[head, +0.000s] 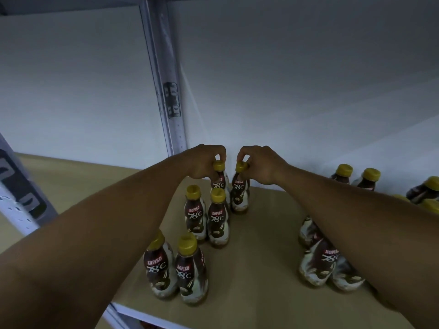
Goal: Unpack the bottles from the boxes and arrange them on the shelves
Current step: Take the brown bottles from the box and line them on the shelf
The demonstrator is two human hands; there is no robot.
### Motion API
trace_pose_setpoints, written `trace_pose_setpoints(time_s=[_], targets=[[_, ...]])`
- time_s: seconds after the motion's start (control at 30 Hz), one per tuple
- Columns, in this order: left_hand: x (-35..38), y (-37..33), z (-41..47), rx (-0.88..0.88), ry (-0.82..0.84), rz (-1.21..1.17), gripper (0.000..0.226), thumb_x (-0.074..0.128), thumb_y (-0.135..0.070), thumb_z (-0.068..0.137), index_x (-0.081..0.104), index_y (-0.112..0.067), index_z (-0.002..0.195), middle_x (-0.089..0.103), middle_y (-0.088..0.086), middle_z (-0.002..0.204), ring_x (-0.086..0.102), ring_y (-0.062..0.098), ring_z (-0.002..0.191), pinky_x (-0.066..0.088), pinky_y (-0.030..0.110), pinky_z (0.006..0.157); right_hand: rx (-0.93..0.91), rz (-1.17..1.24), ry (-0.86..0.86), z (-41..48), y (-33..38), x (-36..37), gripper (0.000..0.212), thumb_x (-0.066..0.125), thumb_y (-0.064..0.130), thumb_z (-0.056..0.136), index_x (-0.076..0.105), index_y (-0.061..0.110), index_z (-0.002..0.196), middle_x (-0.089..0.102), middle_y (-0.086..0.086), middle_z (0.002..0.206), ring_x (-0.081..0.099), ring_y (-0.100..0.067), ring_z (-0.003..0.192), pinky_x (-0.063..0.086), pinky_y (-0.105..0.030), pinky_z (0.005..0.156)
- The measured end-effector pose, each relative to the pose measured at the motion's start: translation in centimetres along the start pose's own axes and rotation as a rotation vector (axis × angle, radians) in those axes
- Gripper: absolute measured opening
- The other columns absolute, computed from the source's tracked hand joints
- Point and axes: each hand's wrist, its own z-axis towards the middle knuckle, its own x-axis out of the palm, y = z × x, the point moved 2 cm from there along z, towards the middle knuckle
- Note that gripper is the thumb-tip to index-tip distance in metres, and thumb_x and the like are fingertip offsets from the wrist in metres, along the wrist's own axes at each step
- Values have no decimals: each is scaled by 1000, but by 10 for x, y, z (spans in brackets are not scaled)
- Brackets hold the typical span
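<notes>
Brown coffee bottles with yellow caps stand on a tan shelf board [261, 233]. My left hand [204, 162] pinches the cap of the rear left bottle [219, 180] near the back wall. My right hand [261, 165] pinches the cap of the bottle beside it [240, 193]. Both bottles stand upright on the board. In front of them two bottles [218, 217] stand side by side, and two more [190, 269] stand near the front edge. My right forearm partly hides a further group of bottles [318, 262].
More bottles [356, 175] stand at the back right, and one [425, 189] lies tilted at the far right. A grey metal upright [171, 96] rises behind my left hand, with another post [21, 193] at the left. The shelf's white front edge [147, 314] runs below.
</notes>
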Motion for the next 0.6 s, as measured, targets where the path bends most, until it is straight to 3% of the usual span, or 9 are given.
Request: trace_pose_setpoints(time_s=[0.13,0.3,0.53,0.6], targets=[[2,14,5,26,-51,-19,43,85,-19,78,57,-24,110,70,3,106,64,24,100,55,47,86,0,0,-30,13,-2,4,31,84,21,80,61,25,100,65,1,96,65,-22,85,55,-36,80],[7,25,16,49,-111,-19,44,82,-16,83,56,-25,116,67,3,110,63,24,101,53,40,84,-2,5,-69,23,-5,7,32,84,23,81,61,24,103,63,1,91,64,-21,81,54,-35,78],[10,39,26,63,-169,-32,47,83,-16,83,55,-24,121,68,3,112,64,24,97,55,42,86,4,16,-113,33,-8,13,39,85,26,80,62,24,111,68,-2,101,64,-21,90,56,-38,82],[10,42,28,71,-174,-37,48,82,-14,84,55,-23,122,67,4,113,64,20,88,55,41,84,4,22,-122,35,-8,14,39,84,25,80,62,25,112,69,-3,102,65,-22,91,57,-39,83]])
